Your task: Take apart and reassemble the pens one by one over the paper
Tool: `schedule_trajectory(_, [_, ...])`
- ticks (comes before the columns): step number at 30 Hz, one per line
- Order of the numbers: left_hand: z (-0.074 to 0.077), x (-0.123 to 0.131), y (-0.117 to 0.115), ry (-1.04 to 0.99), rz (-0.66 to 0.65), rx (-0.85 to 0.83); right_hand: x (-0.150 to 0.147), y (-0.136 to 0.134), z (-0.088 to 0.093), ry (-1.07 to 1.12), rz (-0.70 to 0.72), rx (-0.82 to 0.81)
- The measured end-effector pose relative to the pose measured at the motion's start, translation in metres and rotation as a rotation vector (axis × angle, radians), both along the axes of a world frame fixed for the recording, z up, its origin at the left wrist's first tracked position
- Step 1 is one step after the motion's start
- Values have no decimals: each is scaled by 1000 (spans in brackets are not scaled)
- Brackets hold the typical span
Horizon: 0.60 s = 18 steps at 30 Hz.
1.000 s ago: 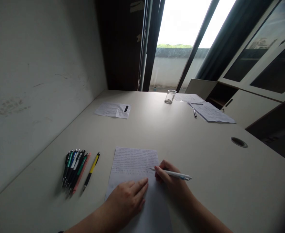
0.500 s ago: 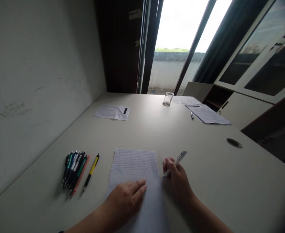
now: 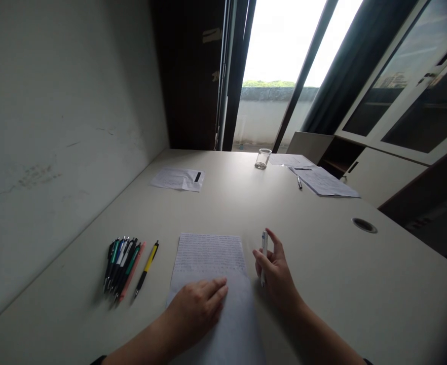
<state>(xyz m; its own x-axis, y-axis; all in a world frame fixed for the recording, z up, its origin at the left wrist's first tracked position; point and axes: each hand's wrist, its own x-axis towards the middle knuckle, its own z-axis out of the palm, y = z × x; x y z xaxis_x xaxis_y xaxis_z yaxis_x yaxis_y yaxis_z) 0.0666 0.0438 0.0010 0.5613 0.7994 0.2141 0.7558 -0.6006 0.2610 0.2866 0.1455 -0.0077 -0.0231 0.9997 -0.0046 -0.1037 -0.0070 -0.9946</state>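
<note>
A sheet of paper point(image 3: 208, 256) with handwritten lines on its upper half lies on the beige desk point(image 3: 314, 253) in front of me. My left hand point(image 3: 198, 306) rests flat on the lower part of the sheet, fingers stretched out. My right hand point(image 3: 278, 276) is just right of the sheet and holds a white pen point(image 3: 263, 256) loosely between thumb and fingers. The pen points roughly upright, away from the paper, with the index finger lifted off it.
Several pens in a row point(image 3: 122, 263) and a yellow pen point(image 3: 146, 268) lie to the left. Further back are a folded sheet point(image 3: 178, 178), a small glass jar point(image 3: 262, 158), a stack of papers with a pen point(image 3: 324, 181), and a cable hole point(image 3: 364, 225). A wall runs along the left.
My right hand has drawn the pen off the sheet and swung it from lying across the paper to pointing up and away. My left hand has stayed on the sheet.
</note>
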Motion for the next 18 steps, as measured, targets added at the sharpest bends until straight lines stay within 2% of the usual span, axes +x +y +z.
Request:
schedule_trajectory(7, [6,-1,-1,3,-12,-2,1,-2,4,-24,42,-25])
schedule_trajectory(18, [4,-1,0,-35,-12,10,1,-2,7,-18,51,-23])
